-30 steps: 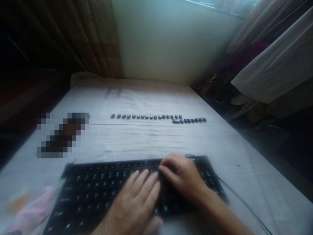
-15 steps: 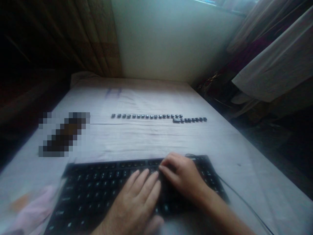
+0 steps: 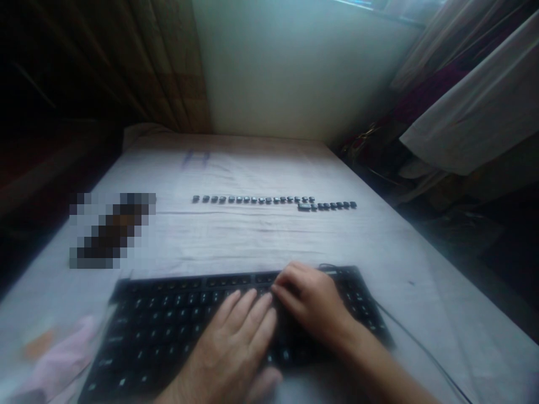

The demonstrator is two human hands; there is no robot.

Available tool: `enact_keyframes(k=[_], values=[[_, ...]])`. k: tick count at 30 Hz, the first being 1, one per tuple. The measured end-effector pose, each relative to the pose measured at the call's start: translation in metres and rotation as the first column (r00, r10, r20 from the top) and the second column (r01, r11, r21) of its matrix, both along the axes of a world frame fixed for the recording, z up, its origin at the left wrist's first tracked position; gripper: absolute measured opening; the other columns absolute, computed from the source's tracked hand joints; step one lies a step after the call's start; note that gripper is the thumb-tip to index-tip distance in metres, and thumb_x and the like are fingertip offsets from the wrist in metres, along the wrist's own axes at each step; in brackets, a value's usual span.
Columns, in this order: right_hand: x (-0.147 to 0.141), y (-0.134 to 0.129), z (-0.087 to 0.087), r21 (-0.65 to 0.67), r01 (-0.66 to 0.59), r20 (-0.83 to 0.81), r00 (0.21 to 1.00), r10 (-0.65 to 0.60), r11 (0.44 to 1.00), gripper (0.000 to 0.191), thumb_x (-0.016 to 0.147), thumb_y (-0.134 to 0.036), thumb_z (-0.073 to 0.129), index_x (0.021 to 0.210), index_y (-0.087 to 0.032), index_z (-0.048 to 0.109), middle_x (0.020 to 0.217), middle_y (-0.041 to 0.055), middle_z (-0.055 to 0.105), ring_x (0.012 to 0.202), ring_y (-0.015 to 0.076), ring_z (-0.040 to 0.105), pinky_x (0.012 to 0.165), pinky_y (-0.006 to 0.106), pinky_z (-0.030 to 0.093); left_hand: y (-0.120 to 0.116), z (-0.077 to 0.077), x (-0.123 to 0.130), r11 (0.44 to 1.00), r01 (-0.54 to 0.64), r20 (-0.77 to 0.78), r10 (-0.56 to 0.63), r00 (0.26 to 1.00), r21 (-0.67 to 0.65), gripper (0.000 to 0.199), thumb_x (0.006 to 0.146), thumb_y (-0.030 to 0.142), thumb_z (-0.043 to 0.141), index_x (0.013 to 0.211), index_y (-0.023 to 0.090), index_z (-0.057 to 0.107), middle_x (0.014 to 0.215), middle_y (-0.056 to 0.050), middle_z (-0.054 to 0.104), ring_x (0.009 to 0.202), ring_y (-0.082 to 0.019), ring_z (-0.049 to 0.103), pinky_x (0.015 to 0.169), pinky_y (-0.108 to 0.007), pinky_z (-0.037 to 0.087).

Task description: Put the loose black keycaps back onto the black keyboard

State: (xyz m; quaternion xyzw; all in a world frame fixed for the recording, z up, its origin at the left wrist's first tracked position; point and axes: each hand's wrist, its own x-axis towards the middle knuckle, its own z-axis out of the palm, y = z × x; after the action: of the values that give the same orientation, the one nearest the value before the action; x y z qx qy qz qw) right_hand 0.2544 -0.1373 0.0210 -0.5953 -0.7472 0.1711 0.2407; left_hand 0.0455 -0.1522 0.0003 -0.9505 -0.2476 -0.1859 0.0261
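A black keyboard (image 3: 168,314) lies near the front edge of the covered table. Across its middle keys my left hand (image 3: 242,336) rests flat, fingers stretched out. Just to the right, my right hand (image 3: 309,294) is bent over the keyboard's upper part, thumb and index finger pinched together near the left fingertips. What that pinch holds, if anything, is too small to see. Beyond the keyboard, a long row of small black keycaps (image 3: 253,200) lies on the cloth, with a shorter row (image 3: 332,206) at its right end.
A pale cloth (image 3: 236,241) covers the table. At the left is a pixelated dark object (image 3: 113,230); a pink cloth (image 3: 67,353) lies at the front left. The keyboard's cable (image 3: 421,342) runs off to the right front. White fabric (image 3: 475,118) hangs at the right.
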Motion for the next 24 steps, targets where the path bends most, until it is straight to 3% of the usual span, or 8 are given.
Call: enact_keyframes(k=[11, 19, 24], values=[[0.002, 0.004, -0.001, -0.024, 0.008, -0.031, 0.999, -0.009, 1.0, 0.011, 0.082, -0.016, 0.063, 0.072, -0.02, 0.063, 0.076, 0.0017, 0.067, 0.069, 0.0152, 0.062, 0.066, 0.026, 0.046, 0.0, -0.001, 0.001, 0.999, -0.02, 0.033, 0.021, 0.999, -0.039, 0.052, 0.093, 0.052, 0.055, 0.129, 0.015, 0.057, 0.136, -0.008, 0.06, 0.125, -0.028, 0.053, 0.107, -0.044, 0.036], [0.007, 0.012, 0.011, -0.185, -0.006, -0.052, 0.999, -0.004, 0.983, 0.01, 0.084, -0.02, 0.063, 0.075, -0.019, 0.069, 0.079, 0.0033, 0.071, 0.075, 0.016, 0.064, 0.071, 0.026, 0.046, 0.004, 0.001, -0.001, 0.999, 0.006, -0.041, -0.007, 0.999, -0.035, 0.056, 0.088, 0.04, 0.063, 0.135, 0.013, 0.049, 0.14, -0.01, 0.056, 0.129, -0.03, 0.049, 0.11, -0.045, 0.034], [0.005, 0.03, 0.022, -0.24, -0.014, 0.059, 0.998, 0.029, 0.971, 0.013, 0.084, -0.023, 0.062, 0.082, -0.019, 0.074, 0.083, 0.005, 0.074, 0.076, 0.0175, 0.065, 0.071, 0.026, 0.045, 0.017, -0.006, 0.004, 0.999, -0.013, -0.033, 0.015, 0.999, 0.041, 0.058, 0.084, 0.039, 0.066, 0.134, 0.014, 0.05, 0.137, -0.009, 0.059, 0.124, -0.03, 0.054, 0.105, -0.045, 0.039]])
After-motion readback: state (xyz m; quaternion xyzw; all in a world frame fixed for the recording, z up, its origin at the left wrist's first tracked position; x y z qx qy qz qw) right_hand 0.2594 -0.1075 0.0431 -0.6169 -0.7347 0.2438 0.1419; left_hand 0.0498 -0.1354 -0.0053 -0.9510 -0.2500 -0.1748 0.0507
